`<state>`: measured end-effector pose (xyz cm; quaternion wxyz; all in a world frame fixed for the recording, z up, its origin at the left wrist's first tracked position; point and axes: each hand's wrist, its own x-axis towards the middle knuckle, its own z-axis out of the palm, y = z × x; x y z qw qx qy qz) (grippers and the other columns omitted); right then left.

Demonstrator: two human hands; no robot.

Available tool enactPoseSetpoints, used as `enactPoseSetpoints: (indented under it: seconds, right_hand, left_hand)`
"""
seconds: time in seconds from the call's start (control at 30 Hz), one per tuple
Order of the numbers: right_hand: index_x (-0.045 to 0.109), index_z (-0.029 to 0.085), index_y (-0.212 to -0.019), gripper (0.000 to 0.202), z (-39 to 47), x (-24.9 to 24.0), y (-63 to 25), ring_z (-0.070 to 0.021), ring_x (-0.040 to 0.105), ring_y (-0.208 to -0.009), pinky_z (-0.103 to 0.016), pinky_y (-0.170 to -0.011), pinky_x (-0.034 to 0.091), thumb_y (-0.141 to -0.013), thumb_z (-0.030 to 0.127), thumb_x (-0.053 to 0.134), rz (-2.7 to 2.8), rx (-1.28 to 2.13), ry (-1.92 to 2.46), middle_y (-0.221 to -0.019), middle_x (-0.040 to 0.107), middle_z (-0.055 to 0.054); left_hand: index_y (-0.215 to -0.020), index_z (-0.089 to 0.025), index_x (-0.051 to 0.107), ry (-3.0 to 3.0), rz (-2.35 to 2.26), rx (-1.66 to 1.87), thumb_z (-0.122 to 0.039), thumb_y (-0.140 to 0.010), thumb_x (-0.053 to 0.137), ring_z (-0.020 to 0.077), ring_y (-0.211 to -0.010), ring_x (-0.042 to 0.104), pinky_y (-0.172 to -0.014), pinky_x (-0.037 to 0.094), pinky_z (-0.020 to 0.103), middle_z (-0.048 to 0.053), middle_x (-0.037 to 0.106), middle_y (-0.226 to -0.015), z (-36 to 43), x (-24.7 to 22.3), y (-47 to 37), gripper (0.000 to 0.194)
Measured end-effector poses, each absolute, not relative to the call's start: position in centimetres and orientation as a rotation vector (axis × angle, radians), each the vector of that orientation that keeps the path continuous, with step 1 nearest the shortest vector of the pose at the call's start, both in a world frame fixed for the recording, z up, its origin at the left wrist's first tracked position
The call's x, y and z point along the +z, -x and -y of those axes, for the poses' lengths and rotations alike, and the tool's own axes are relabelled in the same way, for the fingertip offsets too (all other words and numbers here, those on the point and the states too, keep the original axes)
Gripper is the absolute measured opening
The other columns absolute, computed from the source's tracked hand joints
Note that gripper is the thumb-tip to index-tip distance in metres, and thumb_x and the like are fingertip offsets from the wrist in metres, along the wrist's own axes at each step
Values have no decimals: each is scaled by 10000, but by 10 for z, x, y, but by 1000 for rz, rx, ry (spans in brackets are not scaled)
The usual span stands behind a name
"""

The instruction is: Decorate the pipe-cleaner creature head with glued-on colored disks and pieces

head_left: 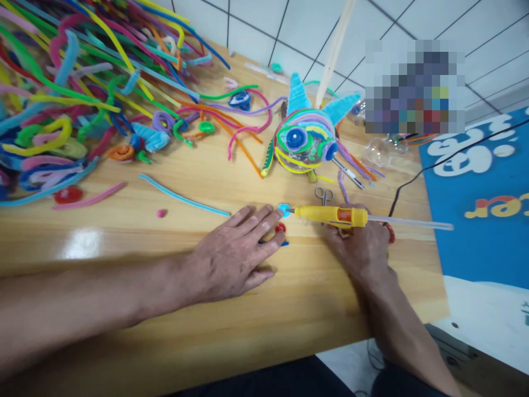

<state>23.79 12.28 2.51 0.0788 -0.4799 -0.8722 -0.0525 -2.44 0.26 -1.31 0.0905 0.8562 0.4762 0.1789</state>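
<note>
My right hand [361, 245] is wrapped round a yellow glue gun [330, 215] with a clear glue stick out of its back end. The gun's tip meets a small light blue coil [284, 210] on the wooden table. My left hand [239, 251] lies palm down with fingers apart, fingertips close to the coil. A small red piece [280, 227] shows beside its fingers. Behind the hands stands a round figure [306, 140] covered in coloured pipe cleaners, with two light blue ears and blue eyes. A light blue pipe cleaner [184, 197] lies left of the coil.
Many coloured pipe cleaners [82, 82] are heaped at the back left of the wooden table [185, 342]. Scissors [324, 194] lie behind the glue gun. A black cable [438, 162] crosses a blue printed board [483, 231] at the right. Clear balls [378, 153] sit at the back right.
</note>
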Motion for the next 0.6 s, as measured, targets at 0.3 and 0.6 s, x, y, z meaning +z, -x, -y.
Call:
enactPoseSetpoints:
  seconds: [0.3,0.6]
  right_hand:
    - [656,196,-973,175,-122,26,-236,-282,696,-708,-348,-632,474,-850,266,554,2628,-133,1440,-786,715,-104]
    - [663,180,-953,180,-123,24,-239,-287,696,-735,-338,-632,467,-853,285,556,2629,-156,1392,-780,714,-107]
  left_hand:
    - [-1442,-154,574,-2545,-1415,511,-538,-963,629,406,-1510,424,-1214,360,572,228,479,-1601,-3,-11,25,616]
    - [-1445,-152,570,-2566,-1423,534,-555,-969,619,401,-1504,438,-1219,354,557,229,482,-1599,-3,-14,25,626]
